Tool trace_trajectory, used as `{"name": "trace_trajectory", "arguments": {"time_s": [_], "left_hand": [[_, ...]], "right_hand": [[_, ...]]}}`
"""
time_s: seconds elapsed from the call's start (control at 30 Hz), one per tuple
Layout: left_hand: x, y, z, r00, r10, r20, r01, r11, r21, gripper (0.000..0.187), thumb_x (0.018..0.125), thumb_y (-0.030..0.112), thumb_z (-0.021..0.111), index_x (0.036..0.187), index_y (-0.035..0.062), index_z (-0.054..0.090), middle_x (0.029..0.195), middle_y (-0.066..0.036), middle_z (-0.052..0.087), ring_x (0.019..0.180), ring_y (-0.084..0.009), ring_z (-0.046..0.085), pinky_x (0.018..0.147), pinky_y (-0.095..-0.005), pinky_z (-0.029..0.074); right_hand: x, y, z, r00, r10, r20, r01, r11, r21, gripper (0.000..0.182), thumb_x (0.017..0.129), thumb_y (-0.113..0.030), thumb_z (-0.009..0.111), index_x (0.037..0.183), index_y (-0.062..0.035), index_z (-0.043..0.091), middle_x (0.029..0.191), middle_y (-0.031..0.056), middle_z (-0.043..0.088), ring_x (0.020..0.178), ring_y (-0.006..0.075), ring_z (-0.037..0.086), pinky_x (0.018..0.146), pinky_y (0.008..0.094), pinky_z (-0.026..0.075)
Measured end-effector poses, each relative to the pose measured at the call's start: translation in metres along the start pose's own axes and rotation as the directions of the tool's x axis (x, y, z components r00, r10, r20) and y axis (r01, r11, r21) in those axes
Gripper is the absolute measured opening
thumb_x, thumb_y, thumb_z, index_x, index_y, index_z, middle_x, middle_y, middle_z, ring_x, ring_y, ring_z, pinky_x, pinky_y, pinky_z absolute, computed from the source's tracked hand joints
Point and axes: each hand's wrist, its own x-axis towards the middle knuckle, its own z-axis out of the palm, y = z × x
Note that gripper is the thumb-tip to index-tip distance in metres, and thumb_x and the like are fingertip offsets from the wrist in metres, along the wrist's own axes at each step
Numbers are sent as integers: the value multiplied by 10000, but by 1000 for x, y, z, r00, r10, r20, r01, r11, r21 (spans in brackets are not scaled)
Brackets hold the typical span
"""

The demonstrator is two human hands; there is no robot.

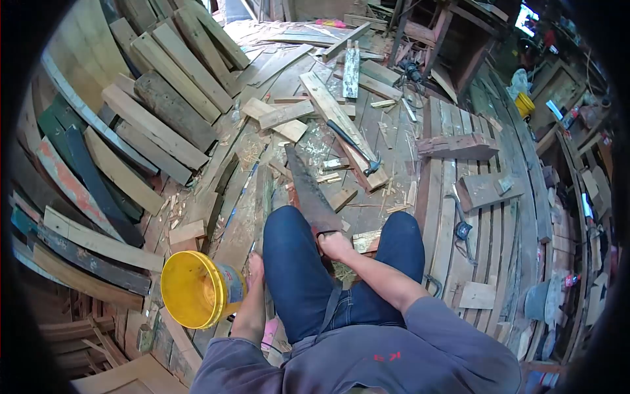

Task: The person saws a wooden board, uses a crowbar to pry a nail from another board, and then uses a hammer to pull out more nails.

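My right hand [336, 246] is closed round the handle of a handsaw [310, 194] between my knees. The saw's dark, broad blade points forward and slightly left, past my left knee. My left hand [255, 265] is low beside my left thigh, close to the yellow bucket [216, 289]; its fingers are too small to make out. The bucket lies tipped with its mouth toward me. Ahead of the saw, a claw hammer [357, 148] rests on a long pale plank [328, 108].
Curved and straight boards [174, 65] lean in rows at the left. Wood offcuts [282, 115] and shavings litter the floor ahead. At right, a slatted wooden platform [446, 171] carries a thick wood block [459, 146] and a dark tool [463, 230]. A power drill [412, 71] lies further back.
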Motion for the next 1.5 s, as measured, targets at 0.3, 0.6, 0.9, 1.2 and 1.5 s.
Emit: {"name": "trace_trajectory", "arguments": {"time_s": [0.3,0.6,0.9,1.2,1.5], "left_hand": [[13,-29,23,999,45,-12,-45,999,24,441,950,306,446,1144,-53,611,1120,-279,646,1070,-418,617,905,-479,475],[8,-24,22,999,20,38,-20,1000,-9,410,933,288,498,1121,-55,622,1077,-273,661,1036,-407,636,889,-468,485],[34,-9,7,996,59,63,-42,969,-243,383,916,270,551,1097,-57,633,1034,-267,677,1002,-396,654,873,-457,495],[28,75,-77,980,140,-142,-198,732,-652,389,922,286,633,1127,-43,617,968,-164,701,823,-244,690,713,-347,538],[19,169,-144,951,272,-144,-303,744,-596,291,968,311,577,1054,38,625,975,-65,683,760,-137,653,642,-262,497]], "right_hand": [[3,-12,24,955,-47,294,37,999,38,340,851,-163,569,1111,54,544,1042,247,649,903,383,687,797,462,546],[15,-13,52,963,-123,238,126,992,4,287,856,-167,572,1072,12,630,999,177,694,961,332,682,850,435,525],[21,21,-66,909,-141,392,-27,919,393,333,820,-299,646,974,-9,699,883,206,703,833,357,685,737,433,543],[-32,177,-147,915,401,-46,-151,446,882,217,867,-167,627,955,25,678,838,116,702,704,183,682,670,303,548],[-68,136,-130,847,530,44,-121,111,987,142,941,-120,568,960,7,629,837,107,695,695,149,671,602,255,493]]}}
